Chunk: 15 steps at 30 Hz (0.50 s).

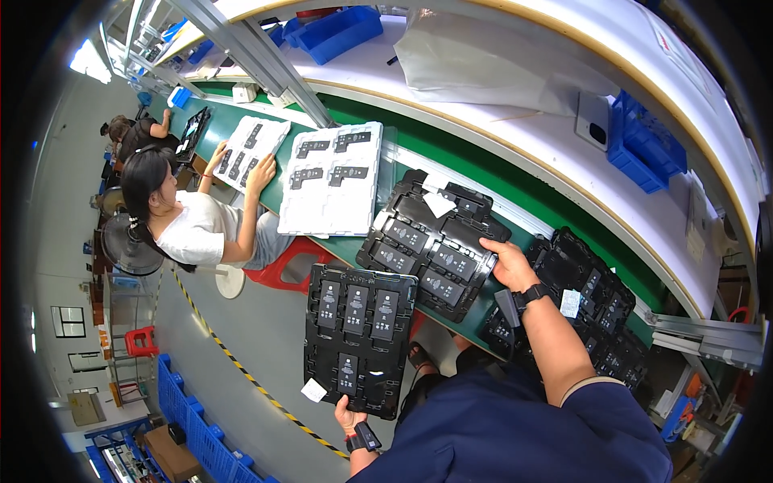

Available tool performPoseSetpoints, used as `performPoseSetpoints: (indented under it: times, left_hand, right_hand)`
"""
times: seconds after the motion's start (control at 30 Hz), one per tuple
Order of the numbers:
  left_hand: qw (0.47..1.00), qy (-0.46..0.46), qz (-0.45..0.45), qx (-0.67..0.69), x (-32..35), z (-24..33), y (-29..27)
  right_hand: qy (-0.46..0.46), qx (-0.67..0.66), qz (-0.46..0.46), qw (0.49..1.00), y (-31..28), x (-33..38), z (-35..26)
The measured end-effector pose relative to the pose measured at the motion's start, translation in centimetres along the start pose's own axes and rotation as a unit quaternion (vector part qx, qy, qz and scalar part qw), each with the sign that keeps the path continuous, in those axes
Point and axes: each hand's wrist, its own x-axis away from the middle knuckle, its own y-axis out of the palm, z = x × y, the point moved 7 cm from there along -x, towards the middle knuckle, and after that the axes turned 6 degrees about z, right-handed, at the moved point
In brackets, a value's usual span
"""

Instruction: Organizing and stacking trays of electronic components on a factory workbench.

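Note:
My left hand (349, 414) is closed on the lower edge of a black plastic battery tray (326, 366), held up off the bench's near side. Several flat black phone batteries (354, 308) lie in its pockets, and a white paper slip (313, 390) sits at its lower left corner. On the bench, my right hand (513, 266) grips the right edge of a second black battery tray (415, 211). This one carries several batteries (452, 262) and a white slip (439, 204). The fingers under both trays are partly hidden.
White trays with batteries (314, 211) stand farther left on the green bench (274, 189), where a seated co-worker (197, 217) holds one. More black trays (592, 282) lie to my right. Blue bins (644, 145) rest on the shelf above; a red stool (294, 266) is below.

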Motion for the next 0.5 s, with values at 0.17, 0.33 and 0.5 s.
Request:
performPoseSetpoints:
  times: [0.17, 0.33, 0.5]
  left_hand:
    - [1.0, 0.007, 0.002, -0.001, 0.0, -0.1, -0.2]
    - [0.999, -0.006, 0.031, 0.002, -0.3, -0.4, -0.9]
    - [1.0, -0.004, 0.007, -0.016, 0.0, 0.3, -1.1]
  right_hand:
    - [0.063, -0.002, -0.08, 0.995, 0.4, -1.0, 0.3]
    - [0.087, 0.003, -0.118, 0.989, 0.8, -1.5, -0.4]
    - [0.128, 0.02, -0.108, 0.986, 2.1, -3.3, 0.7]
